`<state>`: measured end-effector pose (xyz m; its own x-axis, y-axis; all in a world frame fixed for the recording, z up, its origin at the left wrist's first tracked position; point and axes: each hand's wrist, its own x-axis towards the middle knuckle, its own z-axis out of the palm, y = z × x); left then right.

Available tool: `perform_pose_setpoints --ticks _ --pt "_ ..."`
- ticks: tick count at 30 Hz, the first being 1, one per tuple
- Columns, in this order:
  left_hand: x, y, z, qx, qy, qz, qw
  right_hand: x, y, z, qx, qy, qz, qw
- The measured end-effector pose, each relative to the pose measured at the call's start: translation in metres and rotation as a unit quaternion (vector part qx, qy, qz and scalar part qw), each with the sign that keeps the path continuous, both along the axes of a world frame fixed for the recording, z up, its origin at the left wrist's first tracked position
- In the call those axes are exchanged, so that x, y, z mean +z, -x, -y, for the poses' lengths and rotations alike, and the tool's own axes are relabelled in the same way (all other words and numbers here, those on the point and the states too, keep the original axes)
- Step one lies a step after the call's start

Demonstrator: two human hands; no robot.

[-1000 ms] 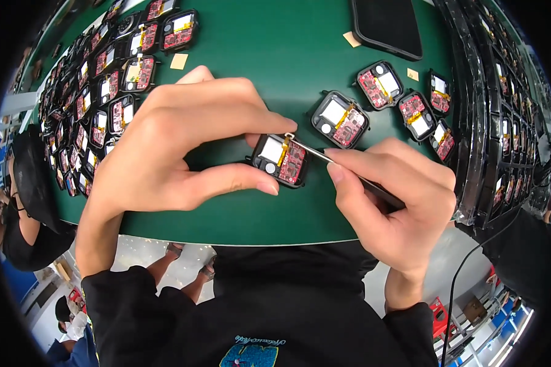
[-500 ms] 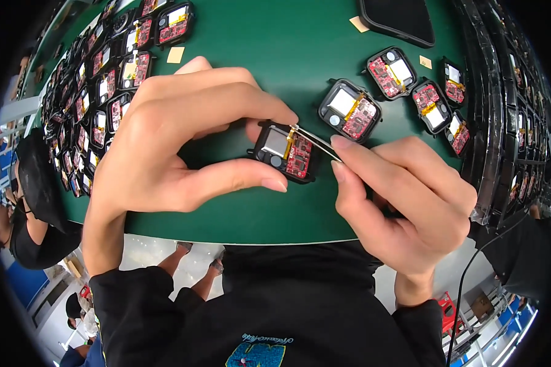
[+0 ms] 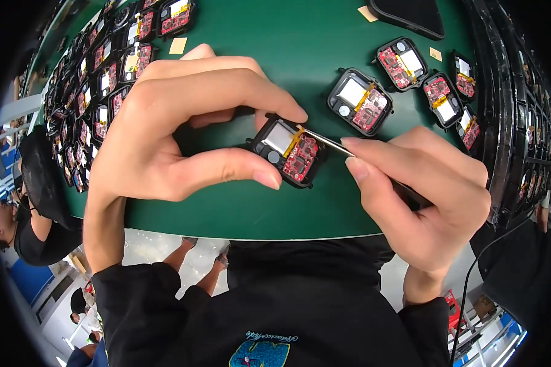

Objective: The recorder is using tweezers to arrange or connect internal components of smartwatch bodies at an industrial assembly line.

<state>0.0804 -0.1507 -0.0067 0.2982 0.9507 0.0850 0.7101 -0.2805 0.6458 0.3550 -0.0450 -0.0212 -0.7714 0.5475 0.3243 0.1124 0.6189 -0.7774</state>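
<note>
My left hand [image 3: 183,122] grips a small black device housing [image 3: 288,150] between thumb and fingers, tilted over the green tabletop. Inside the housing sit a red circuit board, a silver battery pouch, yellow tape and a round grey disc. In my right hand [image 3: 419,196] is a pair of metal tweezers [image 3: 327,144], pinched between thumb and index finger. The tweezers' tips touch or nearly touch the upper end of the yellow tape, close to my left index fingertip. Whether the tips hold anything there is too small to tell.
Several similar open housings [image 3: 360,101] lie at the right, beside stacked black trays [image 3: 502,110]. Many more housings [image 3: 107,79] crowd the left. A black tray-like object [image 3: 407,15] and small tan paper pieces [image 3: 178,46] lie on the green table [image 3: 257,220]. Another person [image 3: 40,226] is at the far left.
The tweezers look more closed and lie at a slightly flatter angle. My right hand has shifted a little to the right. My left hand still holds the housing, turned slightly.
</note>
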Motion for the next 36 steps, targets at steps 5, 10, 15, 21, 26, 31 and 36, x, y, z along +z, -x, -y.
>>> perform_pose_setpoints --ticks 5,10,15,21,26,31,36 --pt "0.0013 -0.0008 -0.0011 -0.006 0.005 -0.007 1.0 0.0002 -0.0009 0.0001 0.0 0.003 0.005 1.0" --pt "0.0019 -0.0003 -0.0012 -0.017 -0.005 -0.007 1.0 0.0005 -0.0006 -0.0004 0.006 0.015 0.0 1.0" --pt "0.0006 -0.005 -0.0024 -0.013 -0.021 0.017 1.0 -0.0012 0.0 0.0024 -0.005 0.022 0.001 1.0" --pt "0.0044 -0.0028 -0.003 -0.042 -0.006 -0.018 0.999 -0.002 0.0011 0.0025 -0.009 0.025 -0.003 1.0" --pt "-0.0007 -0.0032 -0.0045 -0.03 -0.006 0.026 0.999 -0.0007 -0.0005 0.0012 -0.007 0.033 0.0 0.999" --pt "-0.0023 -0.0039 -0.004 -0.031 -0.013 0.027 0.999 -0.0007 -0.0005 0.0 0.006 0.022 0.009 1.0" --pt "0.0042 -0.0057 -0.0032 -0.039 -0.008 -0.001 0.999 -0.001 0.0002 -0.0001 0.007 0.003 0.006 1.0"
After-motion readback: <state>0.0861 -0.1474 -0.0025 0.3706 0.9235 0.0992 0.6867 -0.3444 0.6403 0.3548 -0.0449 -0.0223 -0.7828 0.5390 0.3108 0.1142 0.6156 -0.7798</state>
